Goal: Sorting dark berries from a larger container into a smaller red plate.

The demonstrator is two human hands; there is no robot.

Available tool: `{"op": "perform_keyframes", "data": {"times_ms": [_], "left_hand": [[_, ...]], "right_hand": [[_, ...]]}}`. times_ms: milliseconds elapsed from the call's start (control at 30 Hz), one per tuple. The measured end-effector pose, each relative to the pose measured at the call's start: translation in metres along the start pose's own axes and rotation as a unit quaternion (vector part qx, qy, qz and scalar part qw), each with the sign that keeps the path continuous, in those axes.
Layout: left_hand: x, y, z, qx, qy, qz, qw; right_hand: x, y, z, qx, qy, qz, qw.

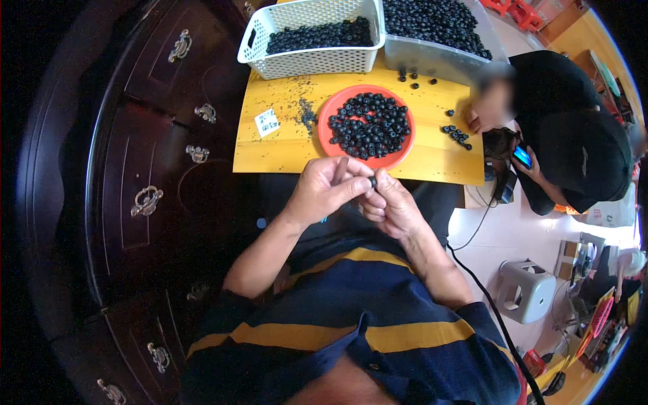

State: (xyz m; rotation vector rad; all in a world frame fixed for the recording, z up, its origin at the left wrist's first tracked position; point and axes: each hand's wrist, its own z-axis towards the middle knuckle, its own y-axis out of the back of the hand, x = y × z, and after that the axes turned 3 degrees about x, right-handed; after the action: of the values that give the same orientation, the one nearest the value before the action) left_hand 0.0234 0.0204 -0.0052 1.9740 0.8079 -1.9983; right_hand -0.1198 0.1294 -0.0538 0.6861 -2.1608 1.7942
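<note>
Just in front of the table's near edge, my left hand (329, 191) and my right hand (393, 206) meet, fingers closed. Between their fingertips is one small round black piece (372, 182), pinched from both sides. Fingers partly cover it, so its full shape is hidden. Right beyond my hands lies a round orange-red plate (324, 115) heaped with similar small black pieces (371, 128); many show a hole or recess in the middle.
A white perforated basket (317, 64) and a translucent bin (432, 57), both holding black pieces, stand at the back of the yellow table (270, 158). Loose pieces (457, 133) lie at its right. A person (574, 142) with a phone (522, 156) sits there. A stool (526, 290) stands behind.
</note>
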Motion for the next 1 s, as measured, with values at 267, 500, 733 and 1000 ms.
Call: {"op": "perform_keyframes", "data": {"times_ms": [267, 500, 733, 1000], "left_hand": [[-0.003, 0.002, 0.007, -0.021, 0.031, 0.007, 0.999], [0.002, 0.007, 0.011, -0.004, 0.044, 0.01, 0.999], [-0.008, -0.005, 0.017, 0.015, -0.008, 0.077, 0.997], [-0.057, 0.039, 0.089, -0.103, -0.03, 0.519, 0.848]], "right_hand": [[-0.003, -0.005, 0.008, 0.041, -0.005, 0.069, 0.997], [-0.006, 0.003, 0.004, 0.019, 0.013, -0.003, 1.0], [0.003, -0.002, 0.006, -0.014, -0.004, 0.043, 0.999], [0.008, 0.018, 0.012, -0.002, -0.035, 0.156, 0.987]]}}
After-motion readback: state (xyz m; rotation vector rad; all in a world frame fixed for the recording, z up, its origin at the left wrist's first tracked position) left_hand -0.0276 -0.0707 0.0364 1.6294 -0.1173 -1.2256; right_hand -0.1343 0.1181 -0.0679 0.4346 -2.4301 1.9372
